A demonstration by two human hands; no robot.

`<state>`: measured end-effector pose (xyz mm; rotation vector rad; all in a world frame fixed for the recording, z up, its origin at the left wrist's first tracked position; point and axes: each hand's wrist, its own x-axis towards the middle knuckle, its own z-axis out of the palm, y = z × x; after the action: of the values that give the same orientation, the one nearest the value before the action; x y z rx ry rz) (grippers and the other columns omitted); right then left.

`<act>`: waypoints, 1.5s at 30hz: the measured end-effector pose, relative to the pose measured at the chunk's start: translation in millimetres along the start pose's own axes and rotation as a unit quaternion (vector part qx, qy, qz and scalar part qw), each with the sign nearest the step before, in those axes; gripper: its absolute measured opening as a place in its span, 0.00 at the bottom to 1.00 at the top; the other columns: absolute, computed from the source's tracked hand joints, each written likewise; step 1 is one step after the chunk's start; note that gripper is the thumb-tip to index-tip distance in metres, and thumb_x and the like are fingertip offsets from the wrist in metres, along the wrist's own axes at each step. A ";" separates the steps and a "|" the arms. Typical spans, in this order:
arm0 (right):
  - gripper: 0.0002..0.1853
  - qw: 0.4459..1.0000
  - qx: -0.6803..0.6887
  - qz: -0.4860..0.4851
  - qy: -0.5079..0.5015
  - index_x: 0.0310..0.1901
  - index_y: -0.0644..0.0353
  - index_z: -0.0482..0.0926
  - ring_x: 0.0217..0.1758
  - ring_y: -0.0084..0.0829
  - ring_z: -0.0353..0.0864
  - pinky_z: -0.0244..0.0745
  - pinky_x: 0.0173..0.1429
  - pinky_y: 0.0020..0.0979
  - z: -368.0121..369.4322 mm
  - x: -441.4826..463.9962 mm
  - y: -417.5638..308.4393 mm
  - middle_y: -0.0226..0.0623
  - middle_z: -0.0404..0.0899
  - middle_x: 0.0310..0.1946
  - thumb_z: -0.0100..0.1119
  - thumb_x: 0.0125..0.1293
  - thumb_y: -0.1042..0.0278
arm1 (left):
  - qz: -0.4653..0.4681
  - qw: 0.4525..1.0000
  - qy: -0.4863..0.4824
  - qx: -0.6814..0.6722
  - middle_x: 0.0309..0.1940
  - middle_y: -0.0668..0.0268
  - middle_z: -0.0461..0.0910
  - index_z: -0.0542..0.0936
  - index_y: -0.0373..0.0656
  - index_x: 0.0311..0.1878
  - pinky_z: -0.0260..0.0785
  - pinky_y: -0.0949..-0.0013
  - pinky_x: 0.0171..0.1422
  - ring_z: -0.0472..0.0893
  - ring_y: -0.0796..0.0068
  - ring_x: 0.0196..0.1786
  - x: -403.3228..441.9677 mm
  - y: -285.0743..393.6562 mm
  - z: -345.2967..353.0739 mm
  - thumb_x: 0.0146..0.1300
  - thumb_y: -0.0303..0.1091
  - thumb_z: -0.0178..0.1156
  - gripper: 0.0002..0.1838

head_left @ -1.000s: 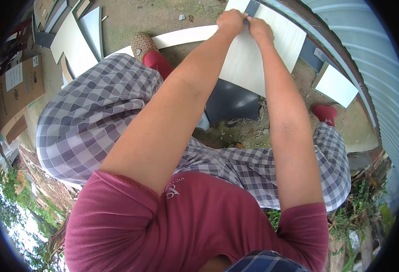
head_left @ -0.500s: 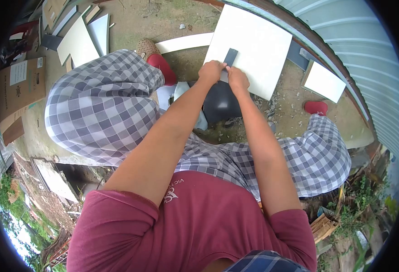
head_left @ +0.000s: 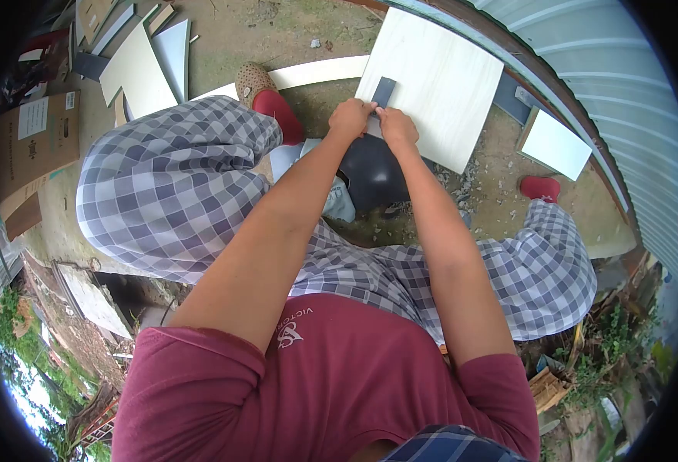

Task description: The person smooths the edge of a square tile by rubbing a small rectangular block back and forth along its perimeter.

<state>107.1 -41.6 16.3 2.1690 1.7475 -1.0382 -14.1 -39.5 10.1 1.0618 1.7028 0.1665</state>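
Note:
A flat dark grey strip [head_left: 384,92] lies near the left edge of a large white board [head_left: 447,88]. My left hand [head_left: 350,119] has its fingers closed around the strip's near end. My right hand [head_left: 397,126] grips the same end from the other side, and the two hands almost touch. The strip's far end points away from me over the board. Under the board's near edge sits a rounded black object [head_left: 374,175], partly covered by my right forearm. What my fingertips press underneath is hidden.
Left of the black object is a pale blue-grey crumpled item [head_left: 340,202]. A long white strip [head_left: 316,73] runs along the ground behind. Cut boards [head_left: 139,69] and a cardboard box [head_left: 35,146] stand left. A smaller white piece [head_left: 558,144] lies right, beside corrugated metal [head_left: 593,54].
Both hands and the dark strip have shifted left across the white board, closer to its left edge. The board appears slightly farther right in view.

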 end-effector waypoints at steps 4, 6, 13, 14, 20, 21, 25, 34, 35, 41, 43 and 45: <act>0.22 1.000 0.005 -0.010 0.007 0.44 0.52 0.81 0.50 0.45 0.79 0.74 0.51 0.45 -18.0 30.5 -9.7 0.41 0.81 0.44 0.42 0.69 0.46 | 0.013 0.999 0.018 0.031 0.17 0.64 0.80 0.81 0.41 0.32 0.73 0.65 0.37 0.82 0.70 0.23 21.7 26.1 -15.9 0.65 0.55 0.49 0.25; 0.21 0.999 0.031 0.007 0.007 0.45 0.51 0.81 0.51 0.46 0.79 0.74 0.51 0.45 -30.2 52.5 -15.2 0.42 0.81 0.45 0.42 0.69 0.46 | 0.028 0.998 0.032 0.053 0.17 0.65 0.80 0.81 0.41 0.31 0.73 0.64 0.40 0.82 0.69 0.25 36.1 43.6 -26.0 0.65 0.55 0.49 0.25; 0.22 0.997 0.019 0.030 0.075 0.47 0.47 0.81 0.55 0.43 0.78 0.73 0.54 0.44 -78.4 134.3 -33.3 0.39 0.80 0.48 0.43 0.67 0.43 | 0.013 0.995 0.063 0.072 0.19 0.68 0.82 0.84 0.44 0.25 0.73 0.72 0.36 0.83 0.75 0.25 115.8 109.3 -44.0 0.63 0.58 0.53 0.26; 0.22 0.995 0.024 0.029 0.095 0.47 0.47 0.81 0.54 0.43 0.78 0.73 0.54 0.44 -85.6 139.3 -35.2 0.39 0.81 0.48 0.43 0.68 0.43 | 0.007 0.996 0.060 0.073 0.19 0.68 0.82 0.84 0.44 0.25 0.73 0.72 0.36 0.83 0.75 0.25 124.0 117.0 -43.0 0.63 0.58 0.53 0.26; 0.23 0.998 0.056 0.030 0.021 0.37 0.49 0.81 0.44 0.35 0.81 0.72 0.49 0.40 -97.1 163.4 -23.3 0.32 0.83 0.33 0.40 0.69 0.43 | -0.009 1.000 0.008 0.024 0.38 0.55 0.84 0.83 0.41 0.41 0.74 0.61 0.47 0.84 0.60 0.42 128.7 135.4 -49.5 0.64 0.55 0.53 0.24; 0.23 0.998 0.057 0.030 0.023 0.37 0.49 0.81 0.44 0.35 0.81 0.72 0.49 0.40 -96.4 162.2 -23.4 0.32 0.83 0.33 0.40 0.69 0.43 | 0.022 0.996 0.071 0.059 0.35 0.56 0.84 0.83 0.41 0.39 0.74 0.61 0.45 0.84 0.62 0.38 140.2 127.4 -38.6 0.64 0.55 0.53 0.24; 0.23 0.997 0.034 0.036 0.054 0.49 0.48 0.80 0.54 0.43 0.78 0.73 0.53 0.42 -88.4 149.1 -23.0 0.37 0.80 0.50 0.42 0.68 0.42 | -0.021 0.993 0.060 0.095 0.18 0.68 0.82 0.83 0.45 0.23 0.73 0.72 0.36 0.83 0.75 0.25 129.5 126.1 -32.8 0.62 0.59 0.53 0.27; 0.20 0.999 0.004 0.005 0.044 0.45 0.49 0.81 0.52 0.44 0.79 0.74 0.51 0.44 -37.3 64.2 -0.8 0.39 0.81 0.46 0.43 0.69 0.46 | 0.039 0.998 0.043 0.039 0.16 0.65 0.80 0.81 0.42 0.29 0.73 0.66 0.37 0.81 0.72 0.22 46.6 57.0 -8.1 0.64 0.57 0.49 0.26; 0.20 0.999 0.004 0.007 0.036 0.45 0.50 0.81 0.51 0.44 0.79 0.74 0.51 0.44 -31.4 52.8 0.8 0.40 0.81 0.45 0.43 0.69 0.46 | 0.041 0.998 0.044 0.034 0.16 0.65 0.80 0.81 0.42 0.29 0.73 0.66 0.37 0.81 0.72 0.22 42.1 44.7 -3.7 0.64 0.57 0.49 0.26; 0.21 1.000 0.000 -0.002 0.025 0.43 0.51 0.80 0.49 0.45 0.80 0.74 0.49 0.45 7.6 -3.1 10.3 0.42 0.81 0.43 0.42 0.69 0.46 | 0.050 0.996 0.011 -0.078 0.15 0.60 0.77 0.79 0.36 0.29 0.72 0.68 0.25 0.79 0.70 0.18 2.4 -11.4 14.3 0.64 0.53 0.54 0.25; 0.21 1.000 -0.005 -0.003 0.023 0.42 0.52 0.80 0.48 0.45 0.80 0.74 0.49 0.45 16.7 -16.1 9.9 0.42 0.81 0.42 0.42 0.70 0.46 | 0.005 0.997 -0.002 -0.083 0.17 0.63 0.79 0.82 0.38 0.32 0.74 0.68 0.30 0.81 0.72 0.20 -7.7 -21.4 15.7 0.65 0.51 0.53 0.23; 0.21 1.000 -0.011 -0.004 0.019 0.42 0.53 0.80 0.48 0.45 0.80 0.75 0.48 0.45 18.9 -20.4 5.6 0.42 0.81 0.41 0.42 0.70 0.47 | -0.003 0.995 0.007 -0.101 0.17 0.63 0.79 0.82 0.38 0.33 0.74 0.69 0.30 0.81 0.72 0.20 -13.5 -27.4 16.6 0.65 0.51 0.53 0.23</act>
<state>103.0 -69.5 13.0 2.1852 1.7756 -0.9812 -15.4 -71.6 -3.1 0.9071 1.6629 0.3350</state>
